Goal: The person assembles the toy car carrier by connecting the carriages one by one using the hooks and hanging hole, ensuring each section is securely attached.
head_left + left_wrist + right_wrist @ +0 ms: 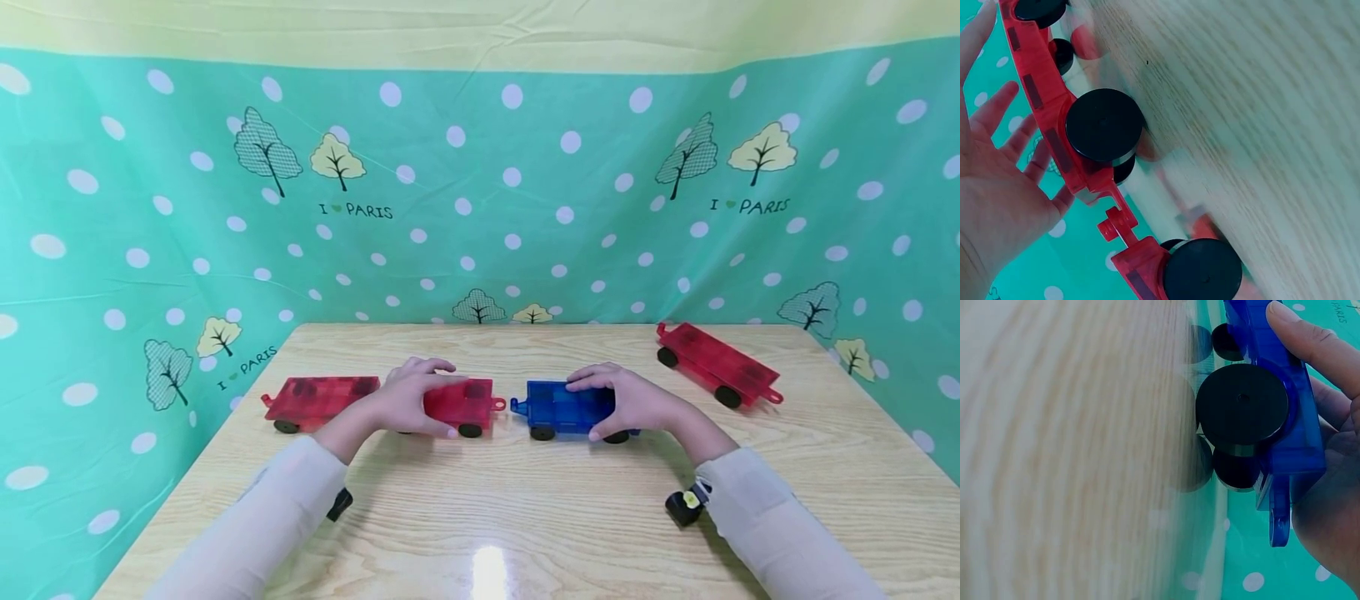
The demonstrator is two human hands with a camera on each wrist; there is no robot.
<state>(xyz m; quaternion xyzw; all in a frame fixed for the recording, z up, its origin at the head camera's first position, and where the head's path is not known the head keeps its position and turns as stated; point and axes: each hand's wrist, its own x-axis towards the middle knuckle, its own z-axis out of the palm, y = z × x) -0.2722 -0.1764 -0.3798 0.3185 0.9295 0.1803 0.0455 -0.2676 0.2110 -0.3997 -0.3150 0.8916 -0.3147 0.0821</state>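
1. My right hand (642, 402) pinches the blue wagon (561, 404).
2. Left of that wagon, my left hand (403, 403) spreads around the nearer red wagon (467, 403); I can't tell whether it grips.

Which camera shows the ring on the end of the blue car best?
The right wrist view: the ring sticks out from the blue car close up and uncovered. In the head view, the right hand covers it; the left wrist view shows none of it.

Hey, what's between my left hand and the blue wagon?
The end of the middle red wagon, its loop, then a thin strip of bare table; the head view shows this.
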